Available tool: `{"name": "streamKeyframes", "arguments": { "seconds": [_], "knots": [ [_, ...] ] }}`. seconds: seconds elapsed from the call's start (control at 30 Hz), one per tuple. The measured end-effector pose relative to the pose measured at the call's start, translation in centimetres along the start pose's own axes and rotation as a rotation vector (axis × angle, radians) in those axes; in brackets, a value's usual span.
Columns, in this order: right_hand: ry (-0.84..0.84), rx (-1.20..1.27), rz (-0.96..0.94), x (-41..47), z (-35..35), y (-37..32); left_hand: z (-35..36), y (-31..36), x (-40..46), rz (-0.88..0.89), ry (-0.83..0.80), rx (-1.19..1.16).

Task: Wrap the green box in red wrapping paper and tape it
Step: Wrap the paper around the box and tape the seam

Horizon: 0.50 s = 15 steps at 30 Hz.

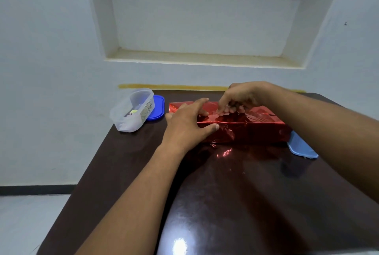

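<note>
Head view shows us the box [235, 125], now fully covered in shiny red wrapping paper [256, 131], lying on the dark table [225, 203] at about twelve o'clock from us, its long axis running from ten o'clock to four o'clock. We see no green anywhere. Our left hand [184, 123] lies flat over the parcel's left end, fingers spread, thumb pressed against the near side face, clamping it down. Our right hand [240, 96] comes in from two o'clock and curls over the top face, fingertips [227, 109] bunched together and pressing on what looks like a small piece of clear tape [217, 112] at the paper seam; we cannot tell whether the tape is fully stuck. The seam lies directly under the right fingertips and just at three o'clock of the left fingers, so we judge the right hand is the one to smooth along the long axis. A clear plastic container [133, 111] with its blue lid [156, 109] sits at ten o'clock, a light blue lid [301, 146] at four o'clock.
</note>
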State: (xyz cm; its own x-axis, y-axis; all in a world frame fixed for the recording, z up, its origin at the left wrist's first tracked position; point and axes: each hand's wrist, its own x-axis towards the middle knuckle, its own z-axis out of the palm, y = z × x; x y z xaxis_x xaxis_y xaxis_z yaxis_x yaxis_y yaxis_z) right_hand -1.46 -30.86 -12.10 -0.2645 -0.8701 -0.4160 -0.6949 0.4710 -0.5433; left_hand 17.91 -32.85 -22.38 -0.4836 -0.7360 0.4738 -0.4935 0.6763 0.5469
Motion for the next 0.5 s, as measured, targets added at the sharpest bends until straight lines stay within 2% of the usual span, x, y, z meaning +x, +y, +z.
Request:
{"name": "streamKeyframes", "arguments": {
  "seconds": [0.3, 0.5],
  "knots": [
    [0.023, -0.03, 0.021, -0.1, 0.2, -0.4, -0.1, 0.2, -0.1, -0.002, 0.019, -0.011],
    [0.001, -0.101, 0.049, -0.3, 0.4, -1.3, -0.2, 0.4, -0.3, 0.066, 0.02, 0.126]
  ]
}}
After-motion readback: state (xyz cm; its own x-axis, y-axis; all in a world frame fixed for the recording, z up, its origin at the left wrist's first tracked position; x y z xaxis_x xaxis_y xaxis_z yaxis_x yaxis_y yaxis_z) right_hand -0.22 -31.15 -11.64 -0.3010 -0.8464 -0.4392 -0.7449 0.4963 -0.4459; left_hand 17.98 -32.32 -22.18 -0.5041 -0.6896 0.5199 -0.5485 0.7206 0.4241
